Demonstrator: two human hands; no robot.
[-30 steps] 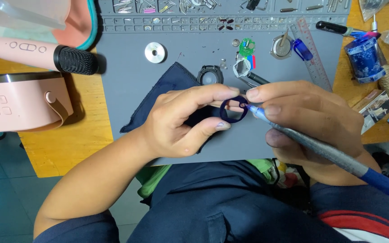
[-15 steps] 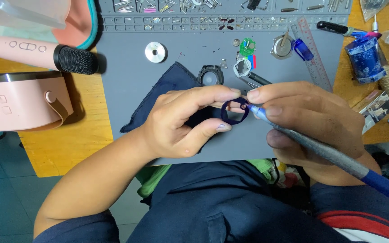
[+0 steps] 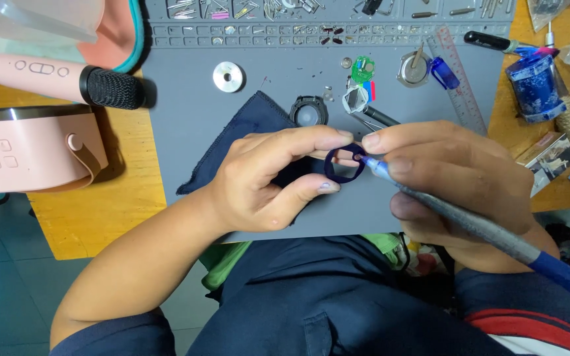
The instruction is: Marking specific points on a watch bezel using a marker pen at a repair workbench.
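**Two hands on a dark blue ring**

Two bare hands meet over the near edge of the grey work mat (image 3: 186, 99), above the person's lap. The left hand (image 3: 265, 181) pinches a dark blue ring (image 3: 343, 165) between thumb below and fingertips above, holding it just over the mat. The right hand (image 3: 450, 178) is closed around a grey pen-like tool (image 3: 483, 231) with a blue end, its fingers pressed on the shaft, and the tool's tip touches the ring's upper right rim.

Under the left hand on the mat lies a dark blue cloth (image 3: 245, 128). Just beyond the ring sit a round black case (image 3: 309, 111) and a silver angular frame (image 3: 355, 100). Farther up the mat are a metal washer (image 3: 228, 76), a small green circuit piece (image 3: 363, 69) and a clear ruler (image 3: 460, 86). Left of the mat, on the wooden table (image 3: 100, 211), rest a pink microphone (image 3: 61, 79) and a pink box-shaped device (image 3: 28, 148). Right of the mat stands a blue jar (image 3: 534, 86)
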